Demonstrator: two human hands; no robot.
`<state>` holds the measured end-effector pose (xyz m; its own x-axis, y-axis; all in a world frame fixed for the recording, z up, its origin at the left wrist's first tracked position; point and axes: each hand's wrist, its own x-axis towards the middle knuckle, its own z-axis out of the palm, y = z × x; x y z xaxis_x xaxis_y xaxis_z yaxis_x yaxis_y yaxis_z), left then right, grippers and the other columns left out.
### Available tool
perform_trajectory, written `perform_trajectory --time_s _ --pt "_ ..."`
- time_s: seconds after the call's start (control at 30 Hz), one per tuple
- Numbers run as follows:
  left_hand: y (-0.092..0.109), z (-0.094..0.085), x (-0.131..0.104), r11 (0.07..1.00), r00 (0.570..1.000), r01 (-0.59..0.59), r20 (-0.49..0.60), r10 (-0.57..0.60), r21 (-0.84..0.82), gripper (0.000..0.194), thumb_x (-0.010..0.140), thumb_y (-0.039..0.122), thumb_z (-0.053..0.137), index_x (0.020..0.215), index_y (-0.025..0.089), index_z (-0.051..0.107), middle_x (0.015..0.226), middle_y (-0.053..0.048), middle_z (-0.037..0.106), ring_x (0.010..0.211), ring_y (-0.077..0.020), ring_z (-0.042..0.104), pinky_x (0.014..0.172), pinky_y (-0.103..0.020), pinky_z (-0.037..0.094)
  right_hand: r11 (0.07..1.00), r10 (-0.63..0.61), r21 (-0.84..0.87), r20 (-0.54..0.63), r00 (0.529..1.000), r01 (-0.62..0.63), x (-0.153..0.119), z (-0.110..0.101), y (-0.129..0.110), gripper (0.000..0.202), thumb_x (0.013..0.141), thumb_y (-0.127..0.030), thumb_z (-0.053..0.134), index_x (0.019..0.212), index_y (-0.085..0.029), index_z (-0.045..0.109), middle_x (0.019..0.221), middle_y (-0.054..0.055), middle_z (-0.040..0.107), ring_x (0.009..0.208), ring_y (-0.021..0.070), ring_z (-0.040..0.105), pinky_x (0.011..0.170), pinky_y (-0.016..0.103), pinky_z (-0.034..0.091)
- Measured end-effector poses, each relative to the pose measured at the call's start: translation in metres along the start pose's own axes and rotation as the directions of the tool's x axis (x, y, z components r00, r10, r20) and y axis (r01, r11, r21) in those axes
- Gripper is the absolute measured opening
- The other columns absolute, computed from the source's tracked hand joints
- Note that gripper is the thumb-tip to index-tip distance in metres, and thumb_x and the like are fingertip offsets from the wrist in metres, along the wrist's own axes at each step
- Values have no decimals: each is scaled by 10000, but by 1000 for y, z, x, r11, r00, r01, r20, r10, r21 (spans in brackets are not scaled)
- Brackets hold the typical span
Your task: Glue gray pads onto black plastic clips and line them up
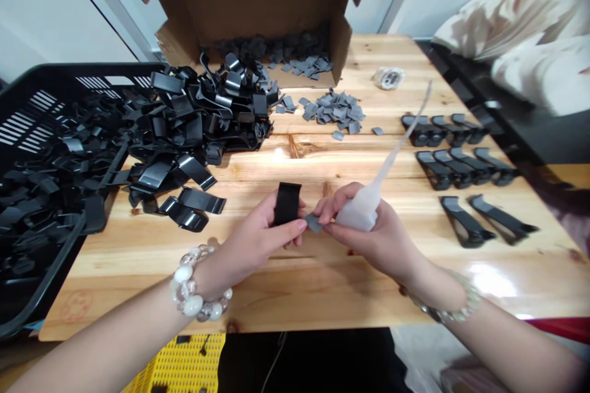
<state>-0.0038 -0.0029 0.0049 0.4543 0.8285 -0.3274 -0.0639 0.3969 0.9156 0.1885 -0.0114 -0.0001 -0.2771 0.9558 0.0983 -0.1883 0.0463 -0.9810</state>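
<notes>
My left hand (258, 236) holds a black curved clip (288, 202) upright between thumb and fingers. Just right of the clip, a small grey square pad (314, 222) is pinched by the fingertips of my right hand (369, 230), and its left edge meets my left thumb tip. That same right hand also has a white translucent squeeze bottle (362, 207) in its palm, with the long thin nozzle pointing up and to the right. Both hands are close together above the wooden table (295, 295), near its front.
Black clips (198, 116) are heaped at the left beside a black basket (43, 67). Grey pads (338, 109) lie before an open cardboard box (341, 52). A tape roll (388, 78) sits behind rows of clips (465, 221) at the right.
</notes>
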Motion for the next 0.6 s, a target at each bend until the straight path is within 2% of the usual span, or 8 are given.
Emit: perform_trajectory --time_s 0.23,0.37,0.5,0.6 --pt "5 2 -1 998 1000 -23 5 23 61 226 831 210 646 1016 165 524 688 60 553 643 -75 522 621 -206 430 1000 1 31 21 1000 -2 -1 0 1 249 789 -33 637 916 -217 529 933 5 670 937 130 643 896 342 528" --pt "5 0 -2 994 1000 -11 8 11 105 238 847 246 628 1043 176 514 709 50 558 676 -96 533 662 -237 446 998 -24 -50 31 999 26 -1 -1 0 220 790 -76 661 897 -216 528 902 6 660 907 138 638 858 341 529" --pt "-3 -3 -4 981 998 22 60 -34 192 324 892 281 565 1200 233 475 904 0 599 821 -145 563 781 -317 464 983 -10 -183 -65 998 -2 1 0 0 209 764 -144 714 864 -213 544 836 -6 637 797 124 616 766 306 518" --pt "-10 -2 -5 966 990 12 133 -47 256 322 914 272 521 1228 251 453 972 -21 582 896 -181 553 850 -380 453 984 26 -170 -112 993 -45 2 5 -1 217 742 -167 736 835 -210 545 812 -13 628 751 114 603 709 282 517"
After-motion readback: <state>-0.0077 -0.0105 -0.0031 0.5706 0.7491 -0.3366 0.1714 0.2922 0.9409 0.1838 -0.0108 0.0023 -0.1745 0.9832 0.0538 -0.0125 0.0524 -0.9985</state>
